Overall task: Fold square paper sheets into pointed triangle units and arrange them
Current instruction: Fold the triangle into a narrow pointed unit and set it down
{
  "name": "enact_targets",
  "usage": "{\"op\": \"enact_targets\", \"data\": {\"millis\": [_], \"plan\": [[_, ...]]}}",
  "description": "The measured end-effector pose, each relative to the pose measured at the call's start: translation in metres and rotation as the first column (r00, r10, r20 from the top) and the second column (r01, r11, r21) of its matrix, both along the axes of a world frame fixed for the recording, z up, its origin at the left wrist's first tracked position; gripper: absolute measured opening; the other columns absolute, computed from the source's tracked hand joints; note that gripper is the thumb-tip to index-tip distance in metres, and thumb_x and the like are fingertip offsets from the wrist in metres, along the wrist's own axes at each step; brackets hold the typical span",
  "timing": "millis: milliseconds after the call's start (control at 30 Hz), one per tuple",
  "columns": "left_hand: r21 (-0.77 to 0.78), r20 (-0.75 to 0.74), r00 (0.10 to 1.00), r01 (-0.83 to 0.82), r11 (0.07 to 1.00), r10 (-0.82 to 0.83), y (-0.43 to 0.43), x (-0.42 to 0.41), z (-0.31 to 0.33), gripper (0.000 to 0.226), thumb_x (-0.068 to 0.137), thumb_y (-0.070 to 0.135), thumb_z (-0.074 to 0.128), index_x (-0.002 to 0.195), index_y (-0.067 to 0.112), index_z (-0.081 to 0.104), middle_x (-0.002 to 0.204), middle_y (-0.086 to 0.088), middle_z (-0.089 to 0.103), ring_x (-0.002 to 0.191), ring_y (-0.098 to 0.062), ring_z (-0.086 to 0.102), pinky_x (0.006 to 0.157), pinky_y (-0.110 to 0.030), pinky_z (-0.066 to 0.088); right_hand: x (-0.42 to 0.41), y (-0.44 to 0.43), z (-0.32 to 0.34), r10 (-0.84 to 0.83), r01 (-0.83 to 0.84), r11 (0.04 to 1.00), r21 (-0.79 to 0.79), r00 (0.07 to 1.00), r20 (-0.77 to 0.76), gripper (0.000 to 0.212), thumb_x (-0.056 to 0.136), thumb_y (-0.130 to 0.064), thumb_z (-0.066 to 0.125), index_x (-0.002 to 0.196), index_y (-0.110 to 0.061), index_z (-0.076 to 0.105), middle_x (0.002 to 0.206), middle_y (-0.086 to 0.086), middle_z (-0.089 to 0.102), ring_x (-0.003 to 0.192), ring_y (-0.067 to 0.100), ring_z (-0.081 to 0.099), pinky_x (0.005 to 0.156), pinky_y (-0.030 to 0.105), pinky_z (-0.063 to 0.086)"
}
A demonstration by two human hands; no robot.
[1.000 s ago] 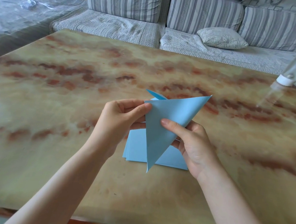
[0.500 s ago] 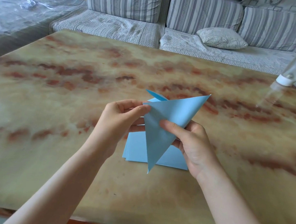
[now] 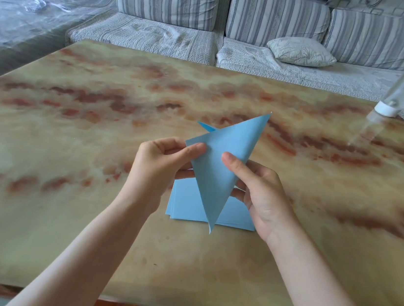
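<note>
The left hand [image 3: 157, 170] is curled, and the left corner of the folded blue paper triangle [image 3: 219, 165] is pinched between its thumb and forefinger. The right edge is gripped by the right hand [image 3: 262, 196], thumb laid on the front face, fingers behind. The triangle is held in the air between the 2 hands, above the stack of blue sheets [image 3: 184, 204] on the desk [image 3: 69, 135]. Its long axis runs from a low near tip up and rightward to a far tip. The next crease is judged to turn on this slant.
</note>
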State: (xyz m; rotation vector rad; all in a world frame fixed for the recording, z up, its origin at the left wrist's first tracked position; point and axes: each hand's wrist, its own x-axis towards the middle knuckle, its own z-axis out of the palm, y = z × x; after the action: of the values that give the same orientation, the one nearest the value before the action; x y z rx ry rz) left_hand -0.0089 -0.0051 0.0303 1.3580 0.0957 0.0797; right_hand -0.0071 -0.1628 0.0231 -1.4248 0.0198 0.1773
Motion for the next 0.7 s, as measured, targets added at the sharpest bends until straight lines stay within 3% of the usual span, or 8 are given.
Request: {"op": "enact_targets", "data": {"millis": [133,333,500,700], "plan": [[-0.057,-0.014,1.000,-0.028,0.998,0.027,0.002,0.000,0.003,0.023,0.083,0.008,0.069,0.062,0.009,0.059,0.064,-0.003,0.070,0.061,-0.012,0.069,0.057,-0.021,0.055,0.003,-0.002,0.000,-0.054,0.053,0.997,0.052,0.998,0.010,0.029,0.066,-0.031,0.072,0.083,-0.008,0.074,0.088,0.009,0.075,0.071,0.018,0.068,0.063,0.024,0.054],[-0.084,-0.042,0.999,-0.033,0.996,0.029,0.004,0.002,0.001,0.030,0.084,0.008,0.069,0.056,0.016,0.062,0.068,-0.005,0.069,0.059,-0.012,0.066,0.056,-0.020,0.054,0.005,-0.007,0.000,-0.032,0.033,0.995,0.092,0.999,-0.014,0.035,0.069,-0.034,0.070,0.089,-0.005,0.073,0.091,0.013,0.075,0.076,0.020,0.071,0.068,0.026,0.056],[-0.130,-0.026,0.993,-0.122,0.984,0.120,0.024,0.010,0.003,0.021,0.087,0.009,0.065,0.068,0.013,0.057,0.057,0.003,0.065,0.050,-0.005,0.060,0.055,-0.018,0.053,0.008,-0.026,0.004,-0.132,0.132,0.982,0.136,0.991,-0.012,0.028,0.072,-0.032,0.065,0.083,-0.007,0.070,0.082,0.009,0.075,0.074,0.021,0.073,0.067,0.027,0.058],[-0.067,-0.004,0.997,-0.083,0.994,0.083,0.015,0.006,0.000,0.019,0.087,0.008,0.066,0.070,0.009,0.057,0.070,-0.005,0.069,0.059,-0.011,0.066,0.056,-0.021,0.054,0.006,-0.025,0.009,-0.054,0.054,0.998,-0.019,0.999,-0.004,0.056,0.069,-0.054,0.062,0.095,-0.005,0.070,0.093,0.011,0.075,0.087,0.025,0.073,0.078,0.039,0.057]]}}
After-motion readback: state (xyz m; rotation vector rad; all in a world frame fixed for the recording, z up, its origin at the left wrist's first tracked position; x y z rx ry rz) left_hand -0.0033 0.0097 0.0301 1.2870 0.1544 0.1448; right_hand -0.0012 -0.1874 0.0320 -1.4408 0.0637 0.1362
